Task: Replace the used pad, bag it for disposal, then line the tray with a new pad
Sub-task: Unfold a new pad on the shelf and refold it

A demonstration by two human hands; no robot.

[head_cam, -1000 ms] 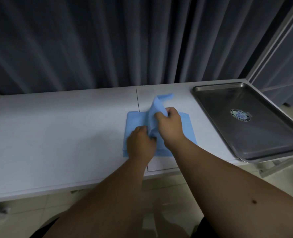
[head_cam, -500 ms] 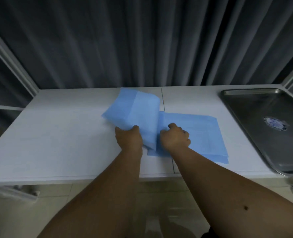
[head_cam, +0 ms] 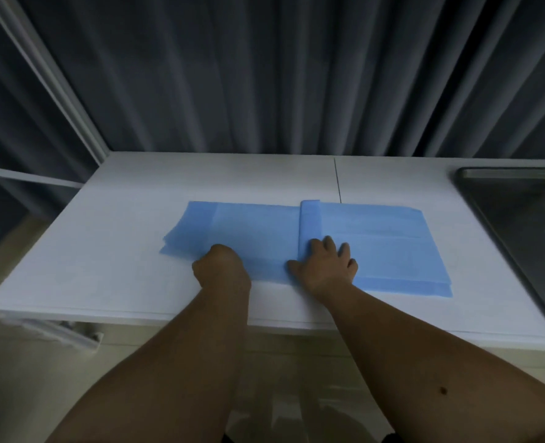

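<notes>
Item: new pad [head_cam: 373,247], blue, thin sheet, partly unfolded and lying flat on the white table [head_cam: 130,238], left of the steel tray [head_cam: 517,219] and clear of it; the tray's bare metal floor shows, no liner in it

Condition: soft, limp, very light by the look of it; layered edges visible at the pad's near right corner and at its left end, so more folds probably remain; a narrow raised fold stands across the pad's middle

Left hand [head_cam: 221,266]: at the pad's near edge, left of the raised fold, fingers curled under; whether they pinch the sheet cannot be told

Right hand [head_cam: 327,266]: just right of the raised fold, fingers spread and pressing flat on the pad

Handling: likely to sag, drift and crease; best taken by two corners or opposite edges, lifted taut, then lowered over the tray

Surroundings: grey curtain [head_cam: 280,75] behind the table
</notes>
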